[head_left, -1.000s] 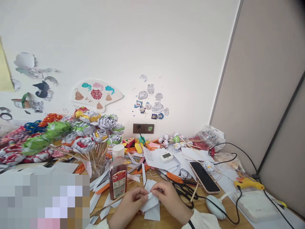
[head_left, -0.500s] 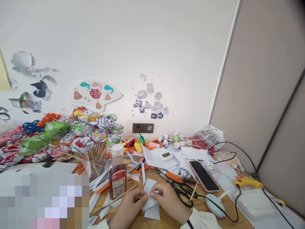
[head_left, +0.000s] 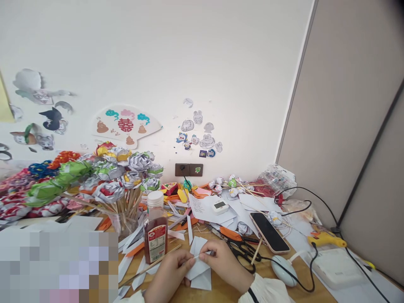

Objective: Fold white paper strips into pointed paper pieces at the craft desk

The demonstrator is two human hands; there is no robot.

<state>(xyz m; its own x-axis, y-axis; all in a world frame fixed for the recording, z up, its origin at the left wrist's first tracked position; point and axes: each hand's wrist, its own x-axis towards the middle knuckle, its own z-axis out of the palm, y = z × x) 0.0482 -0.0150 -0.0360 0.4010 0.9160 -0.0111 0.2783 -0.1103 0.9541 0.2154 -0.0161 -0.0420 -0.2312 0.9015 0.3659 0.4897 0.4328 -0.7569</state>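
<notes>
Just right of the bottle (head_left: 155,235), the left hand (head_left: 168,277) and right hand (head_left: 223,265) pinch the paper (head_left: 198,266) much as before, a white, creased, folded piece overlapping another white scrap.

Red sauce bottle (head_left: 155,229), black scissors (head_left: 241,249), phone (head_left: 269,238), yellow glue gun (head_left: 326,240); paper flowers (head_left: 110,176)

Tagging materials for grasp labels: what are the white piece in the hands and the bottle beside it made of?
The white piece: matte paper, most likely; thin, sharply creased where left hand and right hand pinch it. The bottle: clear glossy body, plastic or glass, cannot tell; reddish-brown contents show through, white cap, red label.
</notes>
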